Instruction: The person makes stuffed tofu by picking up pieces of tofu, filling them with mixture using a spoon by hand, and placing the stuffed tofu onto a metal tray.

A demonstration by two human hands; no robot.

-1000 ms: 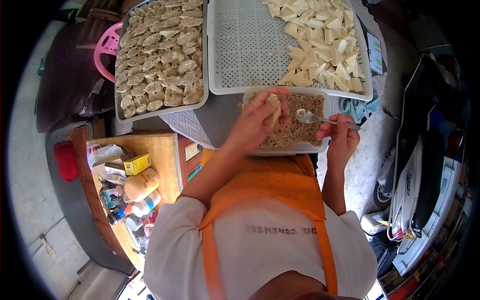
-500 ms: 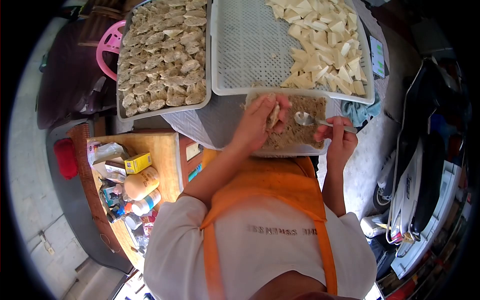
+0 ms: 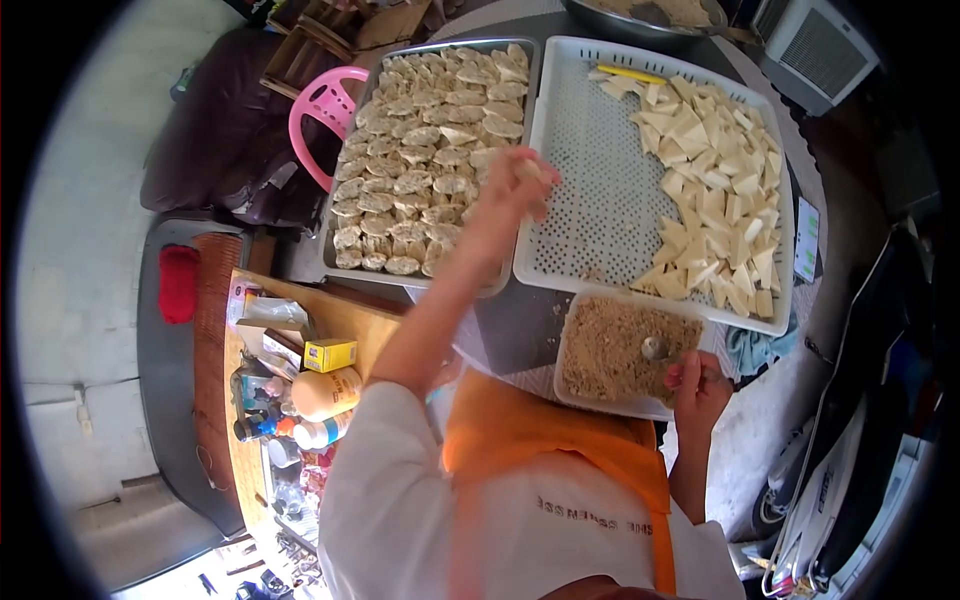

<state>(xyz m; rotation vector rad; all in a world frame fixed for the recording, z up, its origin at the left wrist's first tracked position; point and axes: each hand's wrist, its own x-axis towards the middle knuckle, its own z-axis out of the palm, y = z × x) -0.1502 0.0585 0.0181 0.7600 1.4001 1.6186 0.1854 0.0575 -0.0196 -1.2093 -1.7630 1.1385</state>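
Observation:
My left hand (image 3: 515, 185) is over the right rim of the metal tray (image 3: 530, 90), its fingers curled around what looks like a stuffed tofu piece, mostly hidden and blurred. Rows of filled tofu pieces (image 3: 415, 180) cover that tray. A metal spoon (image 3: 654, 348) is gripped in my right hand (image 3: 698, 385), its bowl over the brown minced filling (image 3: 610, 350). The filling lies in a white plastic tub (image 3: 566, 385) in front of my apron. Plain tofu triangles (image 3: 715, 190) are heaped on the right side of the white perforated tray (image 3: 575, 150).
A yellow-handled tool (image 3: 632, 74) lies at the white tray's far end. Behind is a large metal bowl (image 3: 650, 30). A pink chair back (image 3: 320, 110) stands left of the metal tray. Bottles and boxes crowd a wooden table (image 3: 385, 328) at left. A blue cloth (image 3: 757, 350) lies near the tub.
My left hand has moved from above the tub to the metal tray's right edge. My right hand keeps the spoon over the tub. The camera view has shifted, showing more of the far side.

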